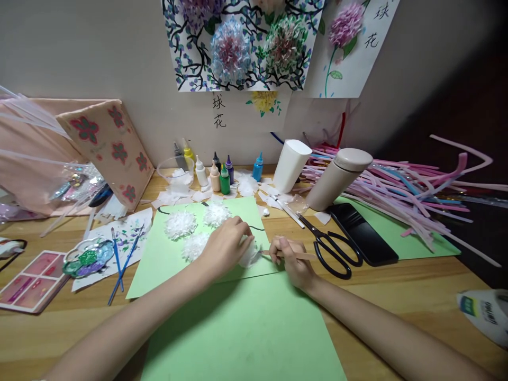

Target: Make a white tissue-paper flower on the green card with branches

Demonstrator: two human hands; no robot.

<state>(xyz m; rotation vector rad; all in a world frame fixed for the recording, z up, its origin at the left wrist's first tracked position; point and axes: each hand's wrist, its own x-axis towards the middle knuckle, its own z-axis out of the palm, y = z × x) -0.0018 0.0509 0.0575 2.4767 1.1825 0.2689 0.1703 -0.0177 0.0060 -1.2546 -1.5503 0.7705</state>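
Observation:
My left hand [228,244] reaches over the light green sheet [154,272], its fingers bent down and closed on a piece of thin white paper [249,255]; the fingertips are partly hidden. In my right hand [292,260] is a slim tan stick [307,256], gripped like a pen, its dark tip pointing left at the white paper. Several fluffy white paper flowers lie on the sheet beyond and beside my left hand, one [180,225] at the far left and another [216,214] at the back. Short dark lines show at the sheet's edges.
Black-handled scissors [337,248], a phone [363,233], a grey tumbler [339,180] and a white container [291,166] stand or lie right. Paint bottles [224,180] line the back. Left are a paint palette [88,257], brushes [123,270] and a pink box [107,148].

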